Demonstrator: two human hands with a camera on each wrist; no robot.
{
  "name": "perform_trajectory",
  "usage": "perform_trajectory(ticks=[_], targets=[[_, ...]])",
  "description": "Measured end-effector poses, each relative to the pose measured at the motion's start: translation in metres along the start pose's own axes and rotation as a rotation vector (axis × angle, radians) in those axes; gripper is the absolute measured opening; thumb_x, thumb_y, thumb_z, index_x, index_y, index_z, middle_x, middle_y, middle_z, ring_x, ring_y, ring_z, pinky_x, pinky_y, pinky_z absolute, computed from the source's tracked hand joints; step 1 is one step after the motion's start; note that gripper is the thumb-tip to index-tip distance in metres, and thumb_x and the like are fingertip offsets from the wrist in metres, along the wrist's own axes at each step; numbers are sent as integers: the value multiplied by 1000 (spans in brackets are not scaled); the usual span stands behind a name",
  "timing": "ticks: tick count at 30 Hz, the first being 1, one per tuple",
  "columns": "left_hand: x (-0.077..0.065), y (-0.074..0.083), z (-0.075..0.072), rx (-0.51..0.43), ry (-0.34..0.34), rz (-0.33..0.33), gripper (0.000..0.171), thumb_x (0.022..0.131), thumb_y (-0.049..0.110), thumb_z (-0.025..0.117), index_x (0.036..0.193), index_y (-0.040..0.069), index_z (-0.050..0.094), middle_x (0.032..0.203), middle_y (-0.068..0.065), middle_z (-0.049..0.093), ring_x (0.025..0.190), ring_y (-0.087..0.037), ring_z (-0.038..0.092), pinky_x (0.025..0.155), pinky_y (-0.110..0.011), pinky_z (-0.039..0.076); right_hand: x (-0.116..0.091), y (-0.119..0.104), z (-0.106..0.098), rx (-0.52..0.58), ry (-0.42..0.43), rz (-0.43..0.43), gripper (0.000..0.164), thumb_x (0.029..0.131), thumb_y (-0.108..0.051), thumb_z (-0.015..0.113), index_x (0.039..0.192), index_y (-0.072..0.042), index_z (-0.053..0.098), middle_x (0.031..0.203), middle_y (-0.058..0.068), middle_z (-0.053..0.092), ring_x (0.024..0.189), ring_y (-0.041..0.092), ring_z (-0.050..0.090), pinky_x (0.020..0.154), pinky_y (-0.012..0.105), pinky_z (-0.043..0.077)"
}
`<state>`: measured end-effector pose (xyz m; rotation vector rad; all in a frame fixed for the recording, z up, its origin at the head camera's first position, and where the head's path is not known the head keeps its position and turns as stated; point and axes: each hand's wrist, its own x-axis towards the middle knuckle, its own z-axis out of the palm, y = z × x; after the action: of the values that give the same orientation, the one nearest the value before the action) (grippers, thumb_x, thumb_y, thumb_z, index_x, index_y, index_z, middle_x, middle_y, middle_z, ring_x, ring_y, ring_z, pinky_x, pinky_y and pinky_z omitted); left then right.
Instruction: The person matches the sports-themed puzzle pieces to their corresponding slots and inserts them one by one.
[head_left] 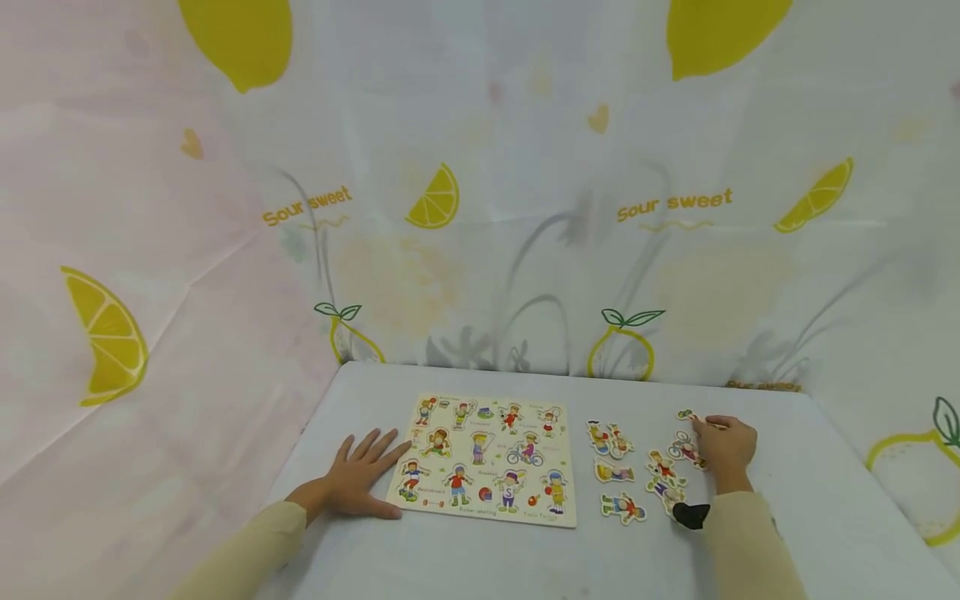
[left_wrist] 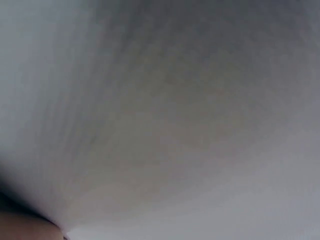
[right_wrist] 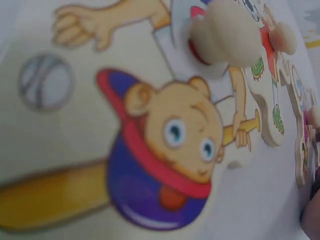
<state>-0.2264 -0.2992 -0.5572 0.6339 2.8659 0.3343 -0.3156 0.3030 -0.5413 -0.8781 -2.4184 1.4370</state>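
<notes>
Lower left: left hand (head_left: 356, 477), fingers splayed, empty, by puzzle board (head_left: 461, 445) | lower right: right hand (head_left: 727, 448), fingers curled over topmost puzzle piece (head_left: 685, 413), grip unclear | dragging might jostle bicycle piece (head_left: 683, 448)

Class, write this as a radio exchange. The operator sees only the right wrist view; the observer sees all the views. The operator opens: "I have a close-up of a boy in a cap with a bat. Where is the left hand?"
Observer: The left hand lies with its fingers spread at the left edge of a puzzle board.
Operator: On which side of the board are the loose pieces?
Observer: The loose pieces lie on the table to its right, as the head view shows it.
Operator: And which piece is the right hand at?
Observer: Its fingers are at the piece farthest back; whether they grip it, I cannot tell.
</notes>
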Motion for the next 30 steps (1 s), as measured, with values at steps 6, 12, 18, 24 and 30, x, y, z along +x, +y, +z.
perform_trajectory(ticks=[6, 12, 18, 24, 30], targets=[[0, 0, 5, 2, -17, 7, 110, 71, 84, 60, 158, 31, 20, 167, -11, 12, 152, -43, 6, 112, -73, -3, -6, 13, 0, 19, 63, 38, 46, 95, -24, 62, 120, 14, 60, 130, 31, 51, 122, 42, 44, 109, 53, 32], [4, -6, 12, 45, -2, -8, 113, 68, 88, 57, 158, 34, 18, 167, -8, 12, 153, -41, 6, 114, -71, 0, -4, 12, 3, 38, 99, 23, 42, 92, -22, 65, 103, 19, 62, 143, 34, 29, 130, 47, 34, 115, 52, 27], [7, -13, 8, 63, -7, -37, 113, 66, 88, 59, 158, 34, 19, 168, -7, 11, 153, -40, 6, 114, -71, 2, 3, 0, 14, 66, 96, 18, 38, 93, -24, 64, 103, 13, 61, 147, 29, 22, 132, 45, 31, 113, 52, 28], [6, -4, 7, 25, -54, -51, 114, 67, 88, 58, 158, 30, 20, 168, -8, 9, 153, -40, 3, 114, -71, -1, 6, -1, 7, -118, 27, -62, 40, 93, -21, 60, 107, 17, 64, 135, 34, 39, 120, 46, 44, 102, 55, 38], [7, -8, 6, 25, -32, -34, 114, 67, 87, 59, 159, 32, 18, 168, -8, 9, 153, -41, 3, 113, -72, -3, 7, -7, -5, -244, -53, -216, 42, 90, -22, 62, 105, 17, 68, 117, 37, 59, 109, 48, 55, 94, 58, 46]])
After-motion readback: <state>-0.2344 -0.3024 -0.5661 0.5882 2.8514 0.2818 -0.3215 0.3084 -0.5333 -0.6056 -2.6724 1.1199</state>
